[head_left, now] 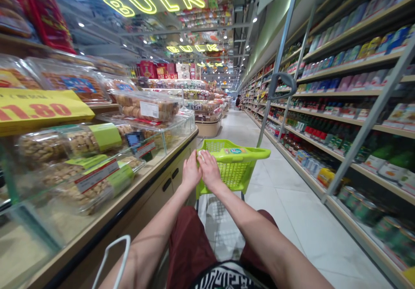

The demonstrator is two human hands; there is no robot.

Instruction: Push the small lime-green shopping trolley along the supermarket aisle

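My left hand [191,171] and my right hand [210,170] are close together in front of me, with curled fingers meeting at the fingertips. A small pale spot shows between them, too small to name. Both are at the left end of a lime-green plastic shopping cart [233,174], covering that part of its handle [244,152]. Whether the fingers grip the handle itself, I cannot tell. The cart's latticed basket stands just beyond my hands, and a round sticker marks the handle. A white loop [112,254] hangs at my left forearm.
On the left, a glass-edged counter [180,144] holds clear boxes of nuts [90,185] and biscuits, with a yellow price sign [42,109]. Tall shelves [353,92] of cans and bottles line the right, with a slanted metal ladder [279,60] against them. A tiled aisle [236,125] runs ahead.
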